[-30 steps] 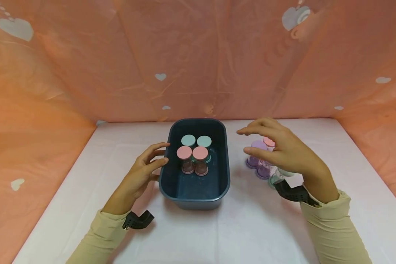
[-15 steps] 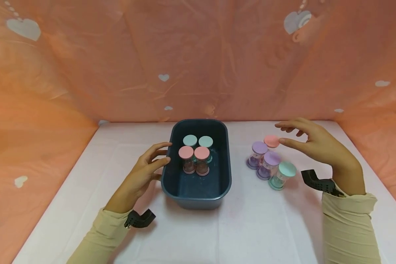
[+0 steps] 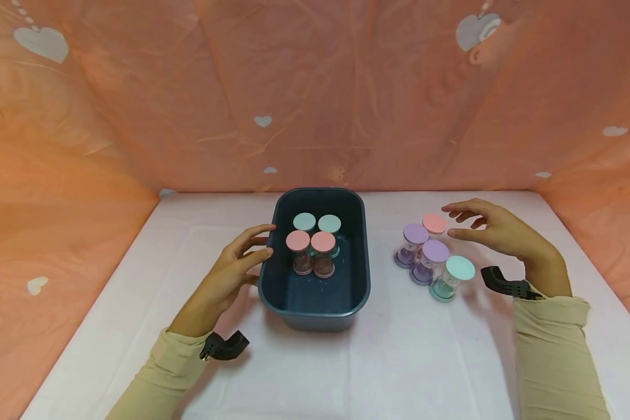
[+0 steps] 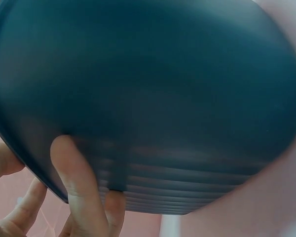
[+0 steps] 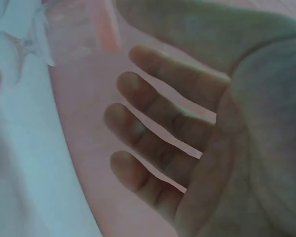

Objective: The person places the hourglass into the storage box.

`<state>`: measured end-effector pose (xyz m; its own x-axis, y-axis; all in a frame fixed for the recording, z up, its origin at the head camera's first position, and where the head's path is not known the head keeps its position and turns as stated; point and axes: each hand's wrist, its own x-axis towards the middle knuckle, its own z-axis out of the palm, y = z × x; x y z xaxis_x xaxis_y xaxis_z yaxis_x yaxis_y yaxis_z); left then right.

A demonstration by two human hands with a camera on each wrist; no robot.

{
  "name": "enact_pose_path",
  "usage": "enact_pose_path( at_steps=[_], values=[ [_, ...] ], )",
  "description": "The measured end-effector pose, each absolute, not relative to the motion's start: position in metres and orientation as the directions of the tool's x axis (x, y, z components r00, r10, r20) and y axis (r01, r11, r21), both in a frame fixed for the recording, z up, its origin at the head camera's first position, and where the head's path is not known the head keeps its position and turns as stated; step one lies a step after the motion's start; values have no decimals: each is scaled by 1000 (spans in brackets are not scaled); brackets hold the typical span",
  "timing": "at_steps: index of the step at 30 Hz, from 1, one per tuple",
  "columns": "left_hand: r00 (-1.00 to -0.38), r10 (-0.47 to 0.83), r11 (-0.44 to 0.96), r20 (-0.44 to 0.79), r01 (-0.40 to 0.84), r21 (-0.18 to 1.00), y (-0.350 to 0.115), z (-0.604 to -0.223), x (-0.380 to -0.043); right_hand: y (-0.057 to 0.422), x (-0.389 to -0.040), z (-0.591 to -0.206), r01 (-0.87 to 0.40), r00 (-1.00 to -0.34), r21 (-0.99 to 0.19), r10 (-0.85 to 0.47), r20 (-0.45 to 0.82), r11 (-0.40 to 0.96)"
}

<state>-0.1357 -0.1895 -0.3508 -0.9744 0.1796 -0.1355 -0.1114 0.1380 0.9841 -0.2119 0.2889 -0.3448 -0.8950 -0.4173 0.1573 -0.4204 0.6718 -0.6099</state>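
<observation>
In the head view, my left hand rests against the left side of a dark blue rectangular bin, with its fingertips at the rim. The left wrist view shows its fingers lying against the bin's wall. Inside stand two pink-capped sand timers and, behind them, two mint-capped sand timers. My right hand hovers with relaxed, spread fingers just right of a pink-topped sand timer, holding nothing. Beside that are two purple sand timers and a mint sand timer.
A white cloth covers the table. An orange-pink sheet with pale hearts hangs behind and along both sides. Each wrist carries a black camera mount.
My right hand has moved rightward from over the loose timers to the right of the pink-topped one, uncovering the group. My left hand has stayed at the bin.
</observation>
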Motion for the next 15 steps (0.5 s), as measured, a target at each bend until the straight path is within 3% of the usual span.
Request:
enact_pose_path(
  at_steps=[15],
  values=[
    [-973, 177, 149, -147, -121, 981, -188, -349, -134, 275, -222, -353, -483, -855, -583, -496, 154, 653]
  ],
)
